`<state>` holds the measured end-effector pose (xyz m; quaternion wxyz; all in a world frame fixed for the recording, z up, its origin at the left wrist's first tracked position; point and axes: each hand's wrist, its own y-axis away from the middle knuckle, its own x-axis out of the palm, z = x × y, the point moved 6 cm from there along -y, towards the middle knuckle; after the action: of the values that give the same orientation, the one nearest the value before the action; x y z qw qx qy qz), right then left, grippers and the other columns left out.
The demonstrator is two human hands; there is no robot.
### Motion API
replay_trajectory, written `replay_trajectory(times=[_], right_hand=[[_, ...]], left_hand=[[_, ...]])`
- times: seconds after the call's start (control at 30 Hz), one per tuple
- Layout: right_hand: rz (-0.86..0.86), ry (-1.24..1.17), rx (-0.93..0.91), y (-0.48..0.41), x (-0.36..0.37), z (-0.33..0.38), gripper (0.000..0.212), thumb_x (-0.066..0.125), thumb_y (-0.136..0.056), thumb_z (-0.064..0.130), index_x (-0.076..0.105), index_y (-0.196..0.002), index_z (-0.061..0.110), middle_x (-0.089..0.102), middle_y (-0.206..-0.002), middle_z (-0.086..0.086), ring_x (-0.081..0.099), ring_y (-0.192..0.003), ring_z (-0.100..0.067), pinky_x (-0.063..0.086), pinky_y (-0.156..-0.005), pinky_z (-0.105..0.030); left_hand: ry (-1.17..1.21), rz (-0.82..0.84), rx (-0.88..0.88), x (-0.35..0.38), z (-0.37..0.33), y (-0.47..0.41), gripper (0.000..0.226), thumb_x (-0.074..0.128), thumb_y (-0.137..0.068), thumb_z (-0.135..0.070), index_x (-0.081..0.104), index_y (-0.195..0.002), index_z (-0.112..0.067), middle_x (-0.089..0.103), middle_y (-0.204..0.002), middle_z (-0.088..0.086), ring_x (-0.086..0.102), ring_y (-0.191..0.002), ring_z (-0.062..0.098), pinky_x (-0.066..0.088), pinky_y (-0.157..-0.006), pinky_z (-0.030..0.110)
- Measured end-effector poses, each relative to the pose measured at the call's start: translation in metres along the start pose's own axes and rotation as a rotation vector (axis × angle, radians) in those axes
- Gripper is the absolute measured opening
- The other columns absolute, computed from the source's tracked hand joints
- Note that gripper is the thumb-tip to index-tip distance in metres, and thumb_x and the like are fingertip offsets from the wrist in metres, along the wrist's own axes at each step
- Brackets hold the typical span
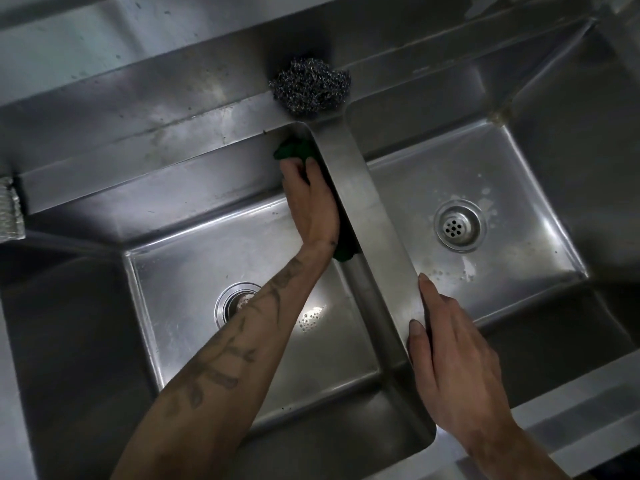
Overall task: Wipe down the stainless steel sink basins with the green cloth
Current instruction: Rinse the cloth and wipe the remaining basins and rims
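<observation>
1. One right hand (450, 358), at 5 o'clock, rests on the divider (367, 209) with fingers straight and close together.
2. One left hand (310, 206) grips the one green cloth (294, 148), pressing it to the left basin (194, 271) wall by the divider.
3. Two basins, counting the right basin (519, 174) at 3 o'clock.
4. One steel scourer (310, 86) sits at 12 o'clock.

Steel scourer (310, 86) at far end of divider (363, 216)

A ball of steel wool (310, 86) is seen resting on the rear ledge (138, 140). A silvery pad (10, 213) with a woven texture is noted at the far left edge of view. It is partly cut off, and its material cannot be determined.
</observation>
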<state>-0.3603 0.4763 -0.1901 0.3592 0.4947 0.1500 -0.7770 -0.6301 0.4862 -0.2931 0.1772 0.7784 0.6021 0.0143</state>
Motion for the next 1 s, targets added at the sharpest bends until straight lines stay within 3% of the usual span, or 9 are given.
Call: replay_trajectory(times=[0.17,0.3,0.4,0.53,0.67,0.8,1.0], right_hand=[[-0.006,-0.007,0.001,0.000,0.000,-0.001,0.054,0.037,-0.105,0.034,0.040,-0.155,0.014,0.065,-0.128,-0.006,0.068,-0.105,-0.025,0.060,-0.087,-0.043],[-0.012,-0.015,-0.008,0.000,0.001,-0.003,0.054,0.036,-0.106,0.034,0.042,-0.155,0.012,0.066,-0.127,-0.007,0.067,-0.106,-0.024,0.060,-0.088,-0.045],[-0.008,-0.002,-0.022,0.000,0.002,-0.002,0.055,0.036,-0.106,0.032,0.042,-0.155,0.009,0.067,-0.126,-0.009,0.066,-0.107,-0.025,0.058,-0.091,-0.043],[-0.020,0.019,-0.006,0.001,0.002,-0.003,0.056,0.034,-0.106,0.034,0.043,-0.155,0.008,0.067,-0.130,-0.011,0.066,-0.113,-0.028,0.049,-0.102,-0.038],[-0.022,0.014,-0.013,0.002,0.003,-0.003,0.055,0.035,-0.105,0.032,0.041,-0.155,0.009,0.067,-0.122,-0.009,0.064,-0.105,-0.028,0.056,-0.090,-0.044],[-0.035,0.014,-0.019,0.001,0.003,-0.003,0.054,0.034,-0.105,0.032,0.041,-0.154,0.010,0.065,-0.120,-0.008,0.065,-0.103,-0.028,0.058,-0.085,-0.046],[-0.012,0.018,-0.023,0.001,0.004,-0.004,0.056,0.031,-0.106,0.036,0.036,-0.156,0.012,0.064,-0.116,-0.005,0.063,-0.098,-0.024,0.057,-0.083,-0.046]], left_hand=[[-0.032,0.022,-0.091,0.006,0.027,-0.013,0.020,0.038,-0.112,-0.027,0.037,-0.093,-0.022,0.050,-0.092,0.005,0.049,-0.088,0.024,0.040,-0.082,0.042],[-0.080,0.134,-0.192,0.005,0.034,-0.012,0.017,0.033,-0.115,-0.026,0.036,-0.104,-0.015,0.054,-0.095,0.011,0.051,-0.084,0.023,0.040,-0.081,0.038],[-0.043,0.108,-0.084,-0.004,-0.002,0.002,0.016,0.035,-0.113,-0.029,0.040,-0.105,-0.017,0.051,-0.090,-0.001,0.050,-0.084,0.017,0.040,-0.080,0.038],[0.051,0.091,0.125,-0.016,-0.041,0.024,0.016,0.037,-0.114,-0.026,0.042,-0.102,-0.018,0.041,-0.085,-0.010,0.041,-0.073,0.002,0.037,-0.071,0.027],[0.008,0.091,0.044,-0.008,-0.020,0.013,0.018,0.035,-0.113,-0.032,0.041,-0.102,-0.018,0.045,-0.092,-0.004,0.047,-0.088,0.017,0.041,-0.081,0.040],[-0.021,0.114,-0.131,-0.002,0.013,0.010,0.016,0.034,-0.115,-0.027,0.040,-0.103,-0.017,0.046,-0.093,0.000,0.048,-0.092,0.022,0.039,-0.085,0.038],[0.047,0.074,0.016,-0.018,-0.032,0.057,0.021,0.037,-0.114,-0.033,0.039,-0.093,-0.036,0.050,-0.093,0.002,0.049,-0.087,0.018,0.039,-0.074,0.035]])
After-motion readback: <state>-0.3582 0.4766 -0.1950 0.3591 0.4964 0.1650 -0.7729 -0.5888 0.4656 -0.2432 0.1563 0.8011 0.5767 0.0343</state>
